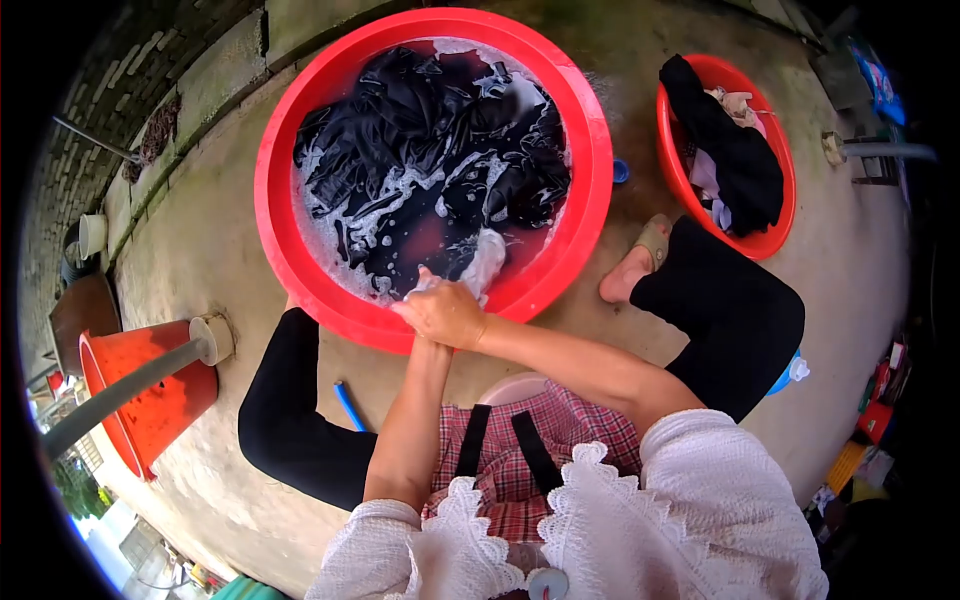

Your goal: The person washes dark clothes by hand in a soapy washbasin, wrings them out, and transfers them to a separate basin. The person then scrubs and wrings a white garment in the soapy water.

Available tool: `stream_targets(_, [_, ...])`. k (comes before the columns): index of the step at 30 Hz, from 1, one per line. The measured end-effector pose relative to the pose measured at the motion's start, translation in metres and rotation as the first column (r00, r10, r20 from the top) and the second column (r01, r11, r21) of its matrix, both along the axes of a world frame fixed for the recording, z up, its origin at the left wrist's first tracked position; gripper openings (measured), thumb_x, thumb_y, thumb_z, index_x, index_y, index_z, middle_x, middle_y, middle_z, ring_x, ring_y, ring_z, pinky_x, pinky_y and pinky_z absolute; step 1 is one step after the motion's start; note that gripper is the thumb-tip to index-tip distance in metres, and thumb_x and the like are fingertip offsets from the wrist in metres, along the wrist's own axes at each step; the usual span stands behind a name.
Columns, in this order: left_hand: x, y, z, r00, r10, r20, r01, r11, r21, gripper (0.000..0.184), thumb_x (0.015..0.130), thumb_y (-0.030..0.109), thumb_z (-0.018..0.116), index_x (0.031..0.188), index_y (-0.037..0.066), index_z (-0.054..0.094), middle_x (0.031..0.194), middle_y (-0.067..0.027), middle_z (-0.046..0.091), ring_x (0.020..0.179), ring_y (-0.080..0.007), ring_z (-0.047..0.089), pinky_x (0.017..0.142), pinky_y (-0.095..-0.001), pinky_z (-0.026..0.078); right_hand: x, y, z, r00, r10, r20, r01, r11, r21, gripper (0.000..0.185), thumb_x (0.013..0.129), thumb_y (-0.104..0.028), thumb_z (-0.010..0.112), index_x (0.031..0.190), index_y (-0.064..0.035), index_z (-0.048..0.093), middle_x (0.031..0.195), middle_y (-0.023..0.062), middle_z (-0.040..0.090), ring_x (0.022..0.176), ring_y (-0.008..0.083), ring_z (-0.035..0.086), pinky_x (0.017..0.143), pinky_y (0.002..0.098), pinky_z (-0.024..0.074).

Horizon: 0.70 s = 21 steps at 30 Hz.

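A wet white cloth (487, 262) hangs out past my hands over the near side of the large red basin (590, 190), its end close to the water. My right hand (450, 312) is closed around the cloth, crossing over my left wrist area. Partly hidden beneath it, my left hand (424, 281) is also closed on the cloth, with only some fingers showing. Dark clothes (400, 130) lie soaking in sudsy water inside the basin, covered with patches of white foam.
A smaller red basin (787, 190) holding dark and light clothes stands at the right. An orange-red bucket (180, 390) and a grey pole (120, 400) are at left. A blue tube (348, 406) lies on the concrete floor by my left leg.
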<state>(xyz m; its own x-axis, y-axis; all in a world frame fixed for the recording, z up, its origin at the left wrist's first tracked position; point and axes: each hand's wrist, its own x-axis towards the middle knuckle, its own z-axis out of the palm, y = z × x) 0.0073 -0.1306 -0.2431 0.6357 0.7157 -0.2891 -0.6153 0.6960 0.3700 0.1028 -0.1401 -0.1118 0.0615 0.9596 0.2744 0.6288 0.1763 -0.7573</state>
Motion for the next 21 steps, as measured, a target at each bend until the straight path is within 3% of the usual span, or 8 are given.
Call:
stream_targets(2, [-0.003, -0.007, -0.061, 0.908, 0.248, 0.337, -0.247, 0.968, -0.048, 0.037, 0.095, 0.046, 0.033, 0.096, 0.017, 0.056, 0.095, -0.003, 0.06, 0.09, -0.0183, 0.057, 0.072, -0.035, 0.046, 0.008, 0.005, -0.025, 0.997, 0.013, 0.079, -0.006, 0.996, -0.085, 0.026, 0.086, -0.027, 0.053, 0.067, -0.0119, 0.061, 0.065, 0.011, 0.061, 0.055, 0.0292, 0.061, 0.049, 0.0389, 0.049])
stream_targets(3, [0.037, 0.003, 0.075, 0.909, 0.03, -0.416, -0.242, 0.85, -0.467, 0.036, 0.094, 0.044, 0.035, 0.1, 0.016, 0.056, 0.093, -0.0042, 0.061, 0.089, -0.0199, 0.058, 0.072, -0.036, 0.047, 0.025, 0.014, -0.026, 0.992, -0.01, 0.122, 0.036, 0.976, -0.215, 0.041, 0.087, -0.037, 0.049, 0.059, -0.0086, 0.059, 0.062, 0.0158, 0.061, 0.063, 0.0346, 0.063, 0.059, 0.0454, 0.051])
stream_targets(10, [0.031, 0.0, 0.058, 0.916, 0.094, -0.391, -0.273, 0.859, -0.434, 0.03, 0.094, 0.038, 0.039, 0.099, 0.015, 0.057, 0.095, -0.0038, 0.061, 0.084, -0.0209, 0.058, 0.067, -0.0363, 0.047, 0.013, -0.003, 0.004, 0.984, 0.114, 0.133, -0.101, 0.99, -0.102, 0.036, 0.087, -0.035, 0.049, 0.065, -0.0097, 0.062, 0.067, 0.0148, 0.064, 0.062, 0.0337, 0.063, 0.055, 0.0425, 0.0514])
stream_targets(12, [0.009, 0.0, 0.019, 0.991, -0.105, 0.079, 0.077, 0.951, 0.301, 0.029, 0.095, 0.037, 0.039, 0.093, 0.014, 0.056, 0.094, -0.0046, 0.06, 0.086, -0.0207, 0.057, 0.07, -0.0358, 0.047, -0.001, -0.013, 0.04, 0.936, -0.347, 0.064, 0.343, 0.937, 0.059, 0.024, 0.085, -0.031, 0.055, 0.075, -0.0102, 0.061, 0.071, 0.0135, 0.063, 0.06, 0.0335, 0.061, 0.053, 0.0446, 0.0486])
stream_targets(14, [0.028, -0.01, 0.085, 0.861, 0.182, -0.474, -0.312, 0.926, -0.21, 0.03, 0.097, 0.036, 0.035, 0.087, 0.015, 0.054, 0.082, -0.0057, 0.059, 0.068, -0.0213, 0.058, 0.052, -0.0316, 0.047, 0.021, -0.006, 0.021, 0.998, -0.046, 0.051, 0.048, 0.998, -0.028, 0.032, 0.086, -0.03, 0.052, 0.063, -0.0087, 0.06, 0.062, 0.0116, 0.061, 0.056, 0.0317, 0.062, 0.051, 0.0412, 0.051])
stream_targets(16, [0.036, -0.004, 0.145, 0.985, -0.126, -0.115, 0.061, 0.89, -0.452, 0.041, 0.096, 0.044, 0.031, 0.086, 0.012, 0.054, 0.062, -0.0048, 0.055, 0.034, -0.0235, 0.039, 0.03, -0.0288, 0.024, 0.061, 0.0, -0.018, 0.987, -0.159, 0.021, 0.159, 0.956, -0.248, 0.037, 0.087, -0.037, 0.052, 0.066, -0.0074, 0.062, 0.067, 0.016, 0.063, 0.062, 0.0337, 0.062, 0.055, 0.0448, 0.0498])
stream_targets(18, [0.014, 0.009, 0.128, 0.975, -0.222, 0.026, 0.215, 0.905, -0.367, 0.04, 0.094, 0.05, 0.034, 0.094, 0.015, 0.054, 0.072, -0.0067, 0.059, 0.05, -0.0187, 0.053, 0.033, -0.0314, 0.027, 0.082, 0.002, -0.035, 0.982, -0.187, 0.01, 0.175, 0.896, -0.409, 0.039, 0.085, -0.041, 0.053, 0.071, -0.0057, 0.063, 0.063, 0.016, 0.061, 0.064, 0.0346, 0.062, 0.061, 0.0465, 0.0495])
stream_targets(21, [-0.006, 0.035, 0.152, 0.725, -0.073, -0.685, -0.239, 0.906, -0.349, 0.034, 0.092, 0.046, 0.048, 0.095, 0.013, 0.054, 0.075, -0.0056, 0.062, 0.052, -0.017, 0.053, 0.041, -0.0294, 0.029, 0.102, -0.009, -0.004, 0.975, -0.15, -0.162, 0.028, 0.811, -0.585, 0.042, 0.082, -0.045, 0.055, 0.075, -0.0044, 0.064, 0.075, 0.0162, 0.063, 0.078, 0.0344, 0.062, 0.07, 0.0467, 0.048])
